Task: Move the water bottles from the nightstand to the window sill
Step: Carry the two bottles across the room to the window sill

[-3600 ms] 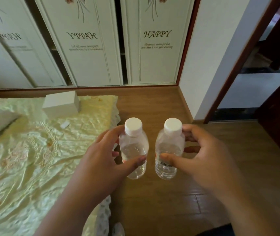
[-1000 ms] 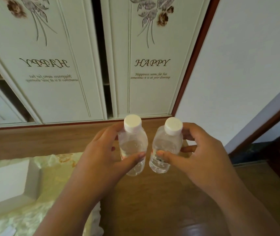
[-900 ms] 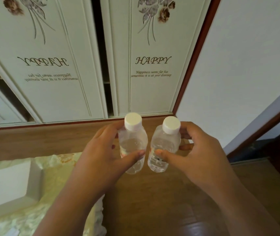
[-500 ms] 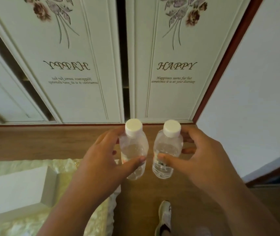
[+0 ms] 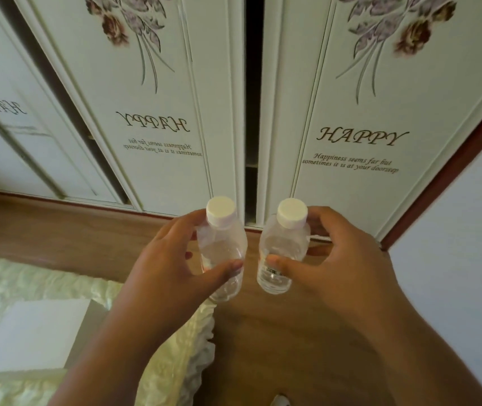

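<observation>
- The left water bottle (image 5: 223, 247) and the right water bottle (image 5: 284, 247) are both up in the air, upright and side by side with a narrow gap between them, white caps on top. They are carried over the wooden floor (image 5: 277, 332), just off the frilled corner of the bed (image 5: 175, 341).
- The left hand (image 5: 172, 273) wraps the left bottle, thumb across its front and fingers curled behind. The right hand (image 5: 336, 271) pinches the right bottle the same way, thumb on the barcode label.
- Compared with half a second ago, the grip is unchanged, but the wardrobe doors (image 5: 365, 127) loom larger and the view has swung left, so the person is walking with both bottles. I judge this to be the mid-carry stage: the bottles are off the nightstand, and no window sill is in view.
- A white box (image 5: 29, 332) lies on the bedspread near the bed's corner.
- Ahead, the wardrobe closes the way, with a dark gap between two doors. A white wall (image 5: 468, 259) stands on the right. The route probably has to turn around the bed's corner.
- A bit of a shoe (image 5: 280, 401) shows at the bottom edge.
</observation>
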